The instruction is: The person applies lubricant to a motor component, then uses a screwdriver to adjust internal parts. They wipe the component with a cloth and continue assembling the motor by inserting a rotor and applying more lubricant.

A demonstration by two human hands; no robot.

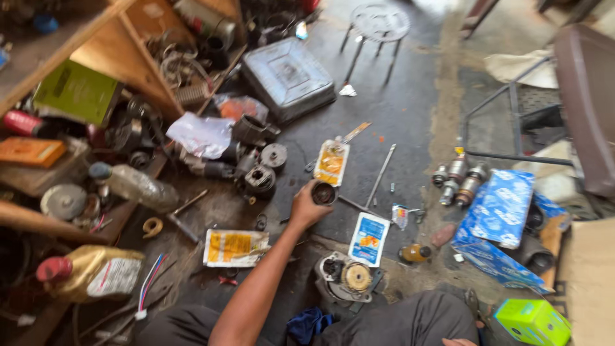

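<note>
The left hand is closed around a dark cylindrical part over the floor, the opened motor housing lies unassembled, and the right hand is unseen.

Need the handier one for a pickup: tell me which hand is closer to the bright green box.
Right. The right hand shows at the bottom edge, just left of the green box; the left hand is far up-left, holding a dark cylinder.
</note>
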